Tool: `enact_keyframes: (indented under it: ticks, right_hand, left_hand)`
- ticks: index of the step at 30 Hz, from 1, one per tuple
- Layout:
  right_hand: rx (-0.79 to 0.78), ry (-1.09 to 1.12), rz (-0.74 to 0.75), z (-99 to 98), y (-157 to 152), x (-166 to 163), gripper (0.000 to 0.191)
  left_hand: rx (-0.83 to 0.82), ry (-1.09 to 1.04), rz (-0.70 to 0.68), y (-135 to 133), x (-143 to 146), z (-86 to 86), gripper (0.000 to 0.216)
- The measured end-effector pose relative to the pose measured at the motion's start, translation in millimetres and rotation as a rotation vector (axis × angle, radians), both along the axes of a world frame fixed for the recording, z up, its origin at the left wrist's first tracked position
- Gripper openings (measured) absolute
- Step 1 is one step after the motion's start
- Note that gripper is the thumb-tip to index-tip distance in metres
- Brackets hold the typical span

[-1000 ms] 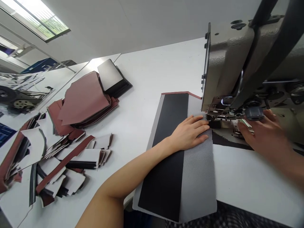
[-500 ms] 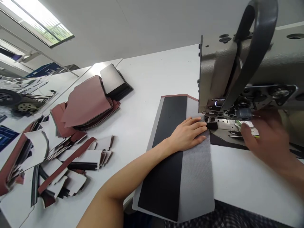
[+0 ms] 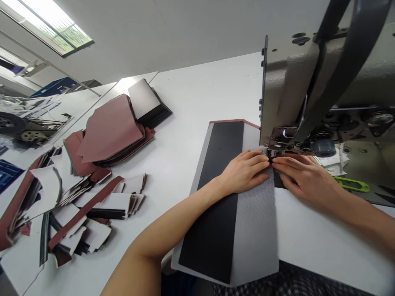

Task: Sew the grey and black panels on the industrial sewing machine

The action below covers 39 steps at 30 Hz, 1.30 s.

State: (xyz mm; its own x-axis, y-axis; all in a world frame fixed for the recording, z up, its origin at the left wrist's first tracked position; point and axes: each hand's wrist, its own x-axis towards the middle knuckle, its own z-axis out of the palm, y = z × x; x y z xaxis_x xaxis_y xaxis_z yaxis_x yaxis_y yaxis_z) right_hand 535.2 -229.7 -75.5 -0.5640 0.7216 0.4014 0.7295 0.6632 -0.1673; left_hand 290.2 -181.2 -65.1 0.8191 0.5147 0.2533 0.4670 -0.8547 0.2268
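A long grey and black fabric panel (image 3: pixel 234 222) with a maroon far edge lies on the white table (image 3: pixel 197 94), running under the sewing machine (image 3: pixel 308 86). My left hand (image 3: pixel 245 172) rests flat on the grey strip, fingers stretched toward the presser foot (image 3: pixel 271 153). Just right of the foot, my right hand (image 3: pixel 304 176) lies flat with its fingers out, pressing the panel's edge over a black piece. The fingertips of both hands almost meet in front of the needle.
A stack of maroon pieces (image 3: pixel 114 131) and a grey-black stack (image 3: pixel 148 100) lie at the left. Scattered white, maroon and black offcuts (image 3: pixel 74 209) cover the near left. Green-handled snips (image 3: pixel 352 184) lie at the right under the machine arm.
My right hand has come from under the machine arm at the right, leftward to the presser foot, and now lies flat. The snips now show on the table. My left hand stayed put.
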Motion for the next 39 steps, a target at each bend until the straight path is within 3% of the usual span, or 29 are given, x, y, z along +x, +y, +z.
enact_keyframes:
  ticks: [8, 10, 14, 17, 21, 25, 29, 32, 35, 37, 39]
  right_hand:
    - [0.085, -0.010, -0.071, -3.5, 9, 1, 0.030]
    - [0.118, 0.010, 0.016, 3.6, -1, 0, 0.027]
    - [0.045, 0.113, 0.371, 21.0, -39, -1, 0.025]
    - [-0.017, 0.175, 0.492, 27.2, -63, 2, 0.026]
    - [0.035, 0.251, 0.482, 30.8, -72, 8, 0.025]
    - [0.058, 0.265, 0.450, 33.0, -69, 10, 0.020]
    - [0.034, 0.307, 0.413, 33.3, -68, 14, 0.021]
    - [0.104, 0.287, 0.281, 37.0, -66, 31, 0.020]
    - [0.171, 0.092, -0.071, 39.0, -62, 61, 0.015]
    - [0.138, -0.077, -0.251, 34.7, -61, 83, 0.023]
    - [0.081, -0.152, -0.269, 26.2, -62, 102, 0.030]
  left_hand:
    - [0.015, 0.035, 0.004, 32, 7, 3.8, 0.030]
    - [0.039, 0.053, 0.013, 33, 6, 5.4, 0.031]
    - [0.167, 0.154, 0.084, 11, 11, 16.9, 0.026]
    - [0.199, 0.181, 0.015, -17, 34, 29.3, 0.025]
    - [0.254, 0.180, -0.068, -33, 96, 33.6, 0.038]
    - [0.288, 0.233, 0.005, -21, 152, 20.4, 0.031]
    - [0.228, 0.236, -0.003, -11, 166, 11.2, 0.023]
    - [0.178, 0.225, 0.032, -13, 155, 13.0, 0.020]
    - [0.127, 0.153, 0.007, -19, 131, 16.5, 0.017]
    - [0.116, 0.061, -0.054, -24, 107, 17.3, 0.018]
    - [0.120, -0.022, -0.076, -27, 79, 16.4, 0.022]
